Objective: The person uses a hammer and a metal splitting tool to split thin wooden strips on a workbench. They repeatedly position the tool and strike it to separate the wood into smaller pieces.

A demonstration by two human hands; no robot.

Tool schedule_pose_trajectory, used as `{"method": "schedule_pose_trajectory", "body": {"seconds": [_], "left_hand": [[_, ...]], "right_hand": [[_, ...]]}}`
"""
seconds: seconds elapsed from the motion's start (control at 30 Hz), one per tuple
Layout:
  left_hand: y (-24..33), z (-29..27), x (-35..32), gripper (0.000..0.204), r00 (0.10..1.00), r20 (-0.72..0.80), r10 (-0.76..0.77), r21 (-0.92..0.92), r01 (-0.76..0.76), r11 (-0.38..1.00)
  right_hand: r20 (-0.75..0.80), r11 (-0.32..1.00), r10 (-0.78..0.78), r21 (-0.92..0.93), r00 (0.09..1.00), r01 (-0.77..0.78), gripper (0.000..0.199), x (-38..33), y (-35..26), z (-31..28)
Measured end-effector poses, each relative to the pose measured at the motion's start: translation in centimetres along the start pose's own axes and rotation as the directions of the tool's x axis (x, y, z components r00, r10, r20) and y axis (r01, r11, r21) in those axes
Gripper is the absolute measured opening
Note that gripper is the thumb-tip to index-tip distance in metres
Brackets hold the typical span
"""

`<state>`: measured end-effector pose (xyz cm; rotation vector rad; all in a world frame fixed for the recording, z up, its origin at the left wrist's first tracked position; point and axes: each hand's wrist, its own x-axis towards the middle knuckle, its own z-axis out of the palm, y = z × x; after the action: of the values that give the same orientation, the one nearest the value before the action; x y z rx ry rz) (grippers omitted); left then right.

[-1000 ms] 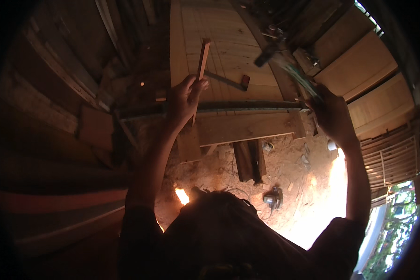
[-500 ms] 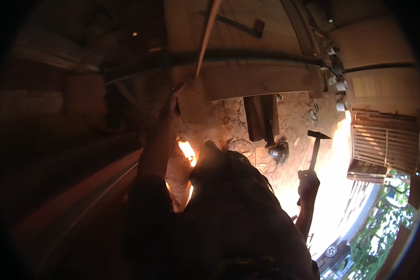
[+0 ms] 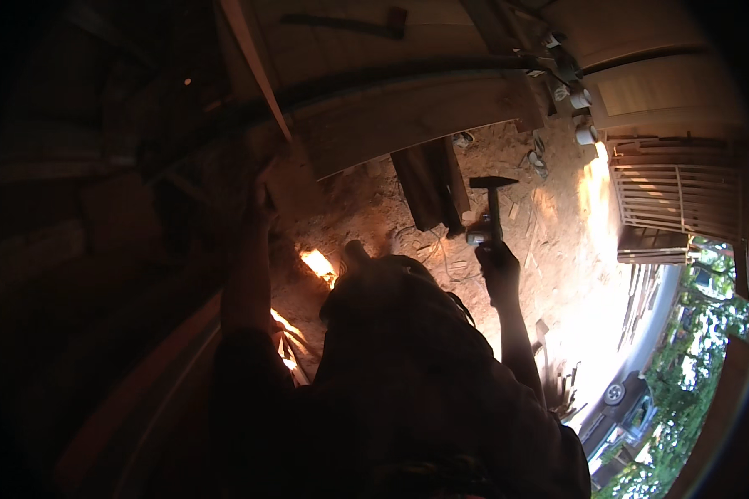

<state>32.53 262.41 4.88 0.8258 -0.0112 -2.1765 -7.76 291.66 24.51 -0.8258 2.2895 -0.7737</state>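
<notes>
Nearest you, your right hand [image 3: 498,264] is raised in front of your chest, its grip closed around the handle of a claw hammer [image 3: 492,205], head up and level, well apart from any wood. Your left hand [image 3: 256,196] reaches up on the dim side, and its grip seems to be wrapped on the lower end of a thin wooden slat [image 3: 254,62] that runs up and away along the work; the shadow there is deep, so how firmly it holds is hard to judge.

Beyond the hands, a broad plank [image 3: 408,116] lies across the surface, with a darker short board [image 3: 430,183] leaning below it over the sawdust-strewn dirt floor [image 3: 374,208]. Farther off to the right stand a slatted wooden crate [image 3: 678,195] and a few small white cups [image 3: 581,100].

The risk I see: you are working with your left hand in near darkness and glare on the right, so a swing could land on your fingers or glance off the slat. A loose hold on the slat could let it slip.
</notes>
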Motion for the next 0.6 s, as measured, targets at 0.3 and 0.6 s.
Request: {"method": "schedule_pose_trajectory", "body": {"seconds": [0.3,0.6], "left_hand": [[-1.3,-1.0,-8.4,0.042,0.714,-0.435,0.548,0.496,-0.317,0.808],[-15.9,15.6,-11.0,0.048,0.784,0.453,0.425,0.889,-0.431,-0.151]], "right_hand": [[0.084,0.924,-0.343,-0.149,0.935,0.352,0.038,9.4,9.5,9.0],[0.050,0.907,-0.422,0.037,0.905,0.420,0.031,3.1,1.6,0.7]]}}
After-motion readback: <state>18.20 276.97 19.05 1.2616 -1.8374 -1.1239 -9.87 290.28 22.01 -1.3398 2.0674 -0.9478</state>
